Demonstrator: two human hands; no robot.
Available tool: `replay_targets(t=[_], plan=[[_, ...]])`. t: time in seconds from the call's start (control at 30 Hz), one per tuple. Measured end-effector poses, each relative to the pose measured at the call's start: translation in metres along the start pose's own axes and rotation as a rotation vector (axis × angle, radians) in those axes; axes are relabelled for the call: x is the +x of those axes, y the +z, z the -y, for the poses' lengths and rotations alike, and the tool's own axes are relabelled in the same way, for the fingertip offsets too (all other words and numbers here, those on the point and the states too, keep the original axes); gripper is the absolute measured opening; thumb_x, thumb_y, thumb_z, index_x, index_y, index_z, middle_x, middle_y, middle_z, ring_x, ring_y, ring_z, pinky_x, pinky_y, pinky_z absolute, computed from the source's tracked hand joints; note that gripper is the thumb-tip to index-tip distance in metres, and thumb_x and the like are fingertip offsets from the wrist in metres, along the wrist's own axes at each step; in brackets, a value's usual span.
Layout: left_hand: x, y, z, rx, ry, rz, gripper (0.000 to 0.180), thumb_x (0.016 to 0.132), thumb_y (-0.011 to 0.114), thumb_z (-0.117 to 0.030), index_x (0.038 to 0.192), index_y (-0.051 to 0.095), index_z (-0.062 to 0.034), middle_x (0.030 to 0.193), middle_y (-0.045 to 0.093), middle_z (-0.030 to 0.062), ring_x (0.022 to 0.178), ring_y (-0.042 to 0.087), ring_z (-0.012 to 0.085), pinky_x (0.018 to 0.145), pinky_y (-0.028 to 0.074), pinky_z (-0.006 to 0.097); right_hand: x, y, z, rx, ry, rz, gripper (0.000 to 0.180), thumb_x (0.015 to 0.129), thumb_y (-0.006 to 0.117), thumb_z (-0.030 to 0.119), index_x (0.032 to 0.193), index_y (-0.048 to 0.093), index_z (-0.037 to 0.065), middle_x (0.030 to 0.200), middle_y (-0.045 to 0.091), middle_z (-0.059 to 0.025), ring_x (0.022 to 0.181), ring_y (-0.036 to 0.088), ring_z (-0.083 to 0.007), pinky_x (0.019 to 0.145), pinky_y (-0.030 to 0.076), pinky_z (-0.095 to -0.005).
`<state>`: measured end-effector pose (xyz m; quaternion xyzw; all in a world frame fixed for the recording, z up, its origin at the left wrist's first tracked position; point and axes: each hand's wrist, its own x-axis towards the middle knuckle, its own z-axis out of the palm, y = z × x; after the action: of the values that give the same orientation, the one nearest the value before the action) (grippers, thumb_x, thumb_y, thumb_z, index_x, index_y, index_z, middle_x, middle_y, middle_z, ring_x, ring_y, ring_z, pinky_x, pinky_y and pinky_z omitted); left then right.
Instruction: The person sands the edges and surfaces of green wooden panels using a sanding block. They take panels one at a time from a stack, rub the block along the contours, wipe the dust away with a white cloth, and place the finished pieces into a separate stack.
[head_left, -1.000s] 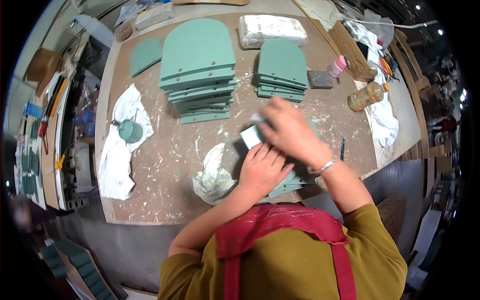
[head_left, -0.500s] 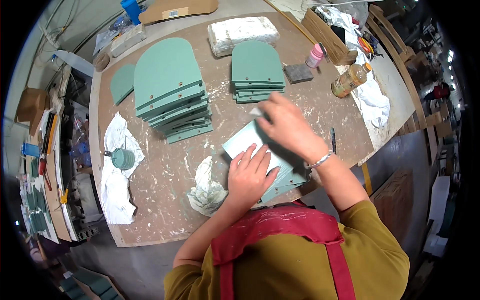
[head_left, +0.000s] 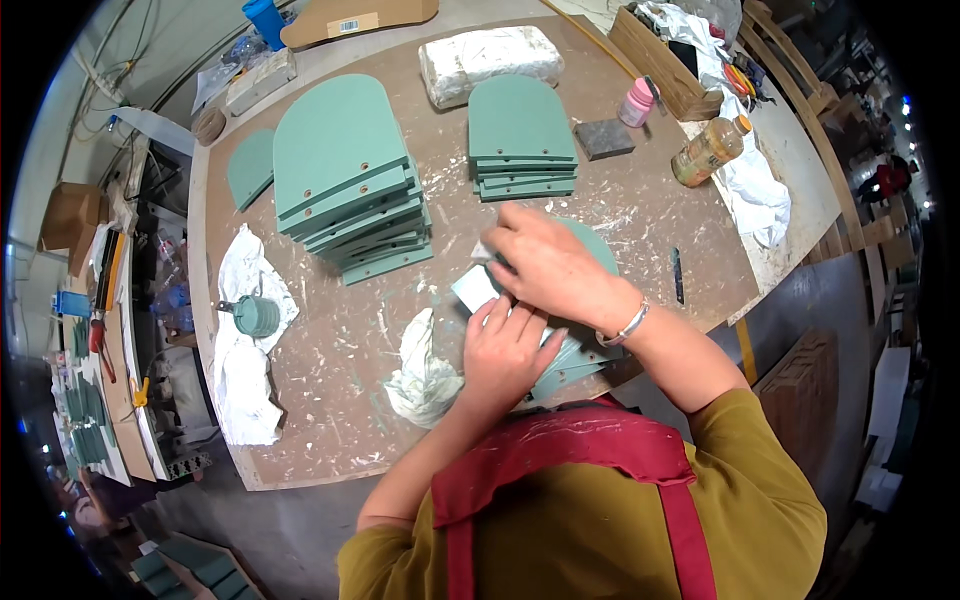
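A green round-ended panel [head_left: 597, 247] lies at the near side of the table, on top of at least one more green panel [head_left: 566, 378]. Pressed on its surface with fingers stretched out, my left hand [head_left: 503, 350] is open. My right hand [head_left: 550, 262] is closed over the same panel, just beyond the left fingers. From under its fingertips pokes a small whitish-grey piece [head_left: 483, 253], whose material I cannot make out. The panel's left corner [head_left: 474, 289] shines pale in the light. Left of my left hand lies a crumpled, stained white cloth [head_left: 424, 372].
Two stacks of green panels, a tall stack [head_left: 340, 150] and a lower stack [head_left: 520, 120], stand farther back. Around them are a grey block [head_left: 604, 139], a pink bottle [head_left: 635, 103], an orange-capped bottle [head_left: 708, 153] and a dark pen-like tool [head_left: 678, 276]. A small green pot [head_left: 256, 316] sits on white cloth.
My right hand has moved left and a little nearer over the panel, with the whitish piece, and now covers more of the middle. The left hand stays on the panel.
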<state>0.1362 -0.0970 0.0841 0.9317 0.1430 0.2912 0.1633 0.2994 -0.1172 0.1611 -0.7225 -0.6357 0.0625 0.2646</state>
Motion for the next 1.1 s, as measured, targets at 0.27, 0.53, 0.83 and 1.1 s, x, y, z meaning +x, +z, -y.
replay_targets(t=[0.27,0.53,0.83,1.1], plan=[[-0.001,-0.001,0.001,-0.028,-0.006,0.000,0.040,0.084,0.078,-0.028,0.117,0.072,-0.0072,0.127,0.069,0.0062,0.125,0.060,0.0273,0.102,0.043,0.042,0.003,0.006,-0.013,-0.006,-0.071,0.020,0.016,0.085,0.067,0.013,0.084,0.065,-0.003,0.096,0.057,-0.0199,0.095,0.061,-0.0392,0.085,0.051,-0.0478],[0.000,-0.003,0.002,-0.006,0.024,-0.005,0.037,0.086,0.075,-0.033,0.112,0.070,-0.0067,0.130,0.066,0.0058,0.124,0.059,0.0261,0.101,0.043,0.041,0.004,-0.011,-0.018,-0.171,0.151,-0.028,0.015,0.085,0.066,0.012,0.085,0.065,-0.003,0.096,0.058,-0.0205,0.093,0.062,-0.0398,0.085,0.052,-0.0488],[0.003,-0.005,0.000,-0.054,0.014,-0.004,0.037,0.084,0.077,-0.028,0.113,0.071,-0.0062,0.129,0.067,0.0070,0.125,0.059,0.0281,0.101,0.042,0.042,0.003,-0.018,-0.024,-0.225,0.279,-0.024,0.014,0.083,0.067,0.010,0.083,0.064,-0.004,0.094,0.058,-0.0203,0.091,0.062,-0.0403,0.083,0.052,-0.0486],[-0.001,-0.001,0.002,-0.005,0.019,-0.008,0.039,0.085,0.075,-0.034,0.112,0.070,-0.0063,0.128,0.066,0.0063,0.123,0.058,0.0263,0.100,0.042,0.042,-0.002,0.004,-0.007,-0.049,0.035,0.016,0.016,0.084,0.067,0.012,0.087,0.064,-0.003,0.097,0.058,-0.0210,0.092,0.062,-0.0400,0.085,0.053,-0.0488]])
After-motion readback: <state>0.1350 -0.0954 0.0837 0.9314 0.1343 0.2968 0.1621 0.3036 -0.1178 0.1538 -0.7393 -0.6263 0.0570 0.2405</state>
